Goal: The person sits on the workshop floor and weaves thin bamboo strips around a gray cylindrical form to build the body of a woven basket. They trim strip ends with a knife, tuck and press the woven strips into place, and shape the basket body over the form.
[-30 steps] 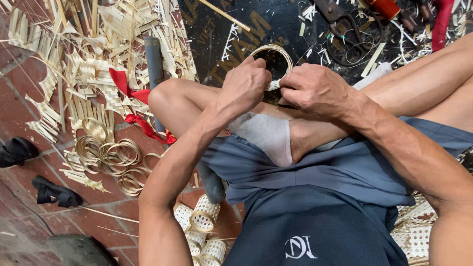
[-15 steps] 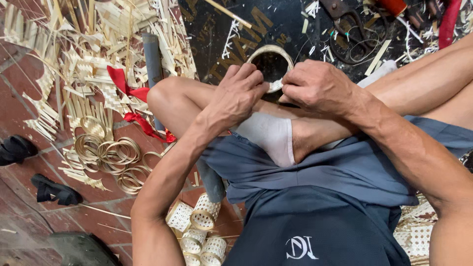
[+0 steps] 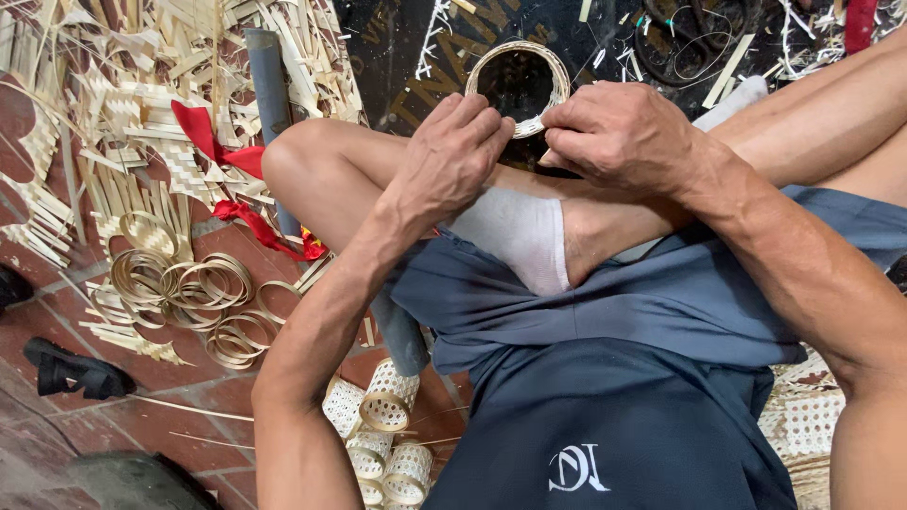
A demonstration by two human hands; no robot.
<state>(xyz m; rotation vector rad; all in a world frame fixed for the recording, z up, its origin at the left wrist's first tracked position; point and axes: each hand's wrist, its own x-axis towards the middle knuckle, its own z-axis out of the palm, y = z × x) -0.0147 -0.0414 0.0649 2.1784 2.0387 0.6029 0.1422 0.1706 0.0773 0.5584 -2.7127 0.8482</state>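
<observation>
Both hands are closed on a small woven ring (image 3: 518,87): the left hand (image 3: 452,151) pinches its lower rim, the right hand (image 3: 619,132) grips the rim beside it. It is held just above the crossed legs. Pale thin strips form an open round band, judged light, springy and easily crushed, best held at the rim. Finished baskets (image 3: 383,430) lie below the left arm.

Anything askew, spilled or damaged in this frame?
Nothing looks damaged. Both hands, left hand and right hand, pinch the rim of the small round woven bamboo basket. Loose pale bamboo strips and coiled bamboo hoops lie scattered over the red tiled floor, and a red ribbon lies among them.
</observation>
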